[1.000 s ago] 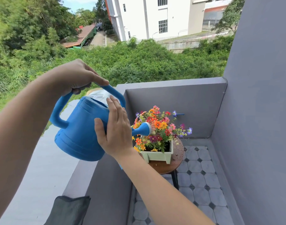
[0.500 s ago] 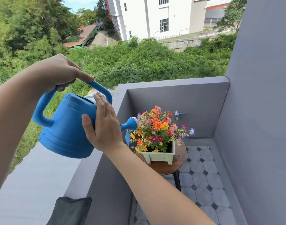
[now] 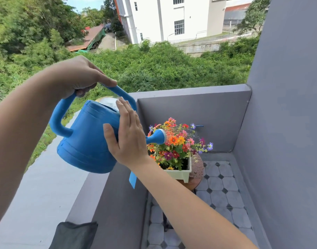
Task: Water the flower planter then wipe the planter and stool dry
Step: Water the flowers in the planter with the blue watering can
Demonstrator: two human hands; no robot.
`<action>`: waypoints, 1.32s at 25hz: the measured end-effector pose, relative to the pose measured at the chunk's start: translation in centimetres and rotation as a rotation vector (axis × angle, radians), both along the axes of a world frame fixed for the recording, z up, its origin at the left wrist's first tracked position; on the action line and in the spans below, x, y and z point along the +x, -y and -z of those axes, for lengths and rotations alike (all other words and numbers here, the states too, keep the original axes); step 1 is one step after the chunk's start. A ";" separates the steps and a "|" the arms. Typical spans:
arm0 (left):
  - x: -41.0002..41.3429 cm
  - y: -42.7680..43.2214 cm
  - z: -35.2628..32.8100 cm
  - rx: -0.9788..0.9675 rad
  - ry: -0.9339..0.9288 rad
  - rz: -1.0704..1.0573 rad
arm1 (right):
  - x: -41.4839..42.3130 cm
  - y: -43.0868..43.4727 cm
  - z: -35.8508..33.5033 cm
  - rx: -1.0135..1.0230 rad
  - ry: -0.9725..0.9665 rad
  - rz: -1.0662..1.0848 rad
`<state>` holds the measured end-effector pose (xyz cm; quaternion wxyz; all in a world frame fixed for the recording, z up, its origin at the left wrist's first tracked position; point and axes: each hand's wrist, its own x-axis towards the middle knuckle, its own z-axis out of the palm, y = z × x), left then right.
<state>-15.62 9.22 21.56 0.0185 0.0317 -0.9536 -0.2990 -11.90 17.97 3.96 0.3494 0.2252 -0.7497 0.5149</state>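
Observation:
A blue watering can [image 3: 87, 139] is held in the air, tilted to the right. My left hand [image 3: 76, 76] is closed around its top handle. My right hand [image 3: 129, 139] lies flat against the can's side, fingers spread. The spout's rose [image 3: 159, 136] is over the colourful flowers [image 3: 177, 142], and thin streams of water spray from it. The flowers fill a pale green planter [image 3: 181, 174] that stands on a round brown stool [image 3: 197, 169]. Water drops dot the stool's top.
A grey parapet wall [image 3: 190, 108] encloses the balcony corner, with a tall grey wall [image 3: 288, 123] on the right. A dark grey cloth [image 3: 73, 235] lies on the wide ledge at bottom left. The floor [image 3: 220, 193] has pale tiles.
The can has swung back to the right and tipped, bringing the rose over the flowers; water now sprays from it. Both hands kept their hold.

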 end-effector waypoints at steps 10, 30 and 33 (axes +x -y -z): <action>-1.4 1.4 -1.0 -0.048 -0.032 -0.091 | -2.1 2.0 -0.9 0.020 0.084 -0.092; -1.8 0.5 -2.8 -0.051 -0.069 -0.122 | -3.2 1.6 -2.3 -0.056 0.072 -0.085; -1.0 0.8 -2.8 -0.112 -0.009 -0.130 | -1.5 2.6 -2.1 -0.102 0.114 -0.111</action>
